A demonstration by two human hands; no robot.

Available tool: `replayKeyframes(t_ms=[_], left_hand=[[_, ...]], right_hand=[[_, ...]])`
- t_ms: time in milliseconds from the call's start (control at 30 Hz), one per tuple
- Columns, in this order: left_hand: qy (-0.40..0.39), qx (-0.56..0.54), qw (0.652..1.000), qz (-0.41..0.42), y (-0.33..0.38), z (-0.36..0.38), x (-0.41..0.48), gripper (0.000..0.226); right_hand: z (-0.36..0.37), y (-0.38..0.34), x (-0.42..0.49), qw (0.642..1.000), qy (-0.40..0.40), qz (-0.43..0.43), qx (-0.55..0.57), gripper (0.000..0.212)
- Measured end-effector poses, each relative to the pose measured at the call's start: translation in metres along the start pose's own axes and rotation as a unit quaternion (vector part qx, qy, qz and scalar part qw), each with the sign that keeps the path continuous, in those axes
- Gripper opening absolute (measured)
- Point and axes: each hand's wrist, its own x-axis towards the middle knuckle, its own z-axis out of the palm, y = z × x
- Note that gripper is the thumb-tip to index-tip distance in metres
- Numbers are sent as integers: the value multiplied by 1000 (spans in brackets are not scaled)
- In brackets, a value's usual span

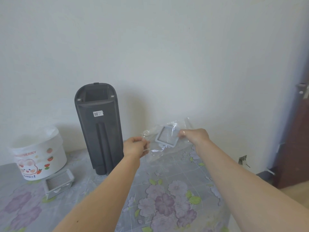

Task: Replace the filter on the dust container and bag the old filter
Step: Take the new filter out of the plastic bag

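Observation:
A tall dark grey dust container (98, 129) stands upright on the table against the wall, its square top opening bare. A clear plastic bag (158, 149) hangs above the table between my hands. My left hand (135, 147) pinches the bag's left edge. My right hand (194, 136) grips a pleated square filter (167, 135) in a pale grey frame; the filter sits within the bag's plastic. A second pleated filter (58, 181) in a pale grey frame lies on the table at the left, in front of the bin.
A small white bin (40, 156) with cartoon strawberry print and a liner stands at the left by the wall. The table wears a floral plastic cloth (167, 198). A dark wooden door (297, 131) is at the right edge.

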Motion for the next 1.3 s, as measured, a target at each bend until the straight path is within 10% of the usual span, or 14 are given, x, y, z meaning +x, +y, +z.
replayKeyframes(t_ms=[900, 1067, 1300], left_hand=[[43, 152, 987, -9, -20, -6, 17, 55], [4, 394, 908, 139, -19, -3, 5, 57], [-91, 370, 889, 255, 1, 10, -10, 39]], right_hand=[[-21, 11, 13, 969, 196, -66, 138, 17], [-17, 9, 4, 974, 171, -87, 121, 18], [3, 6, -9, 990, 18, -125, 60, 8]])
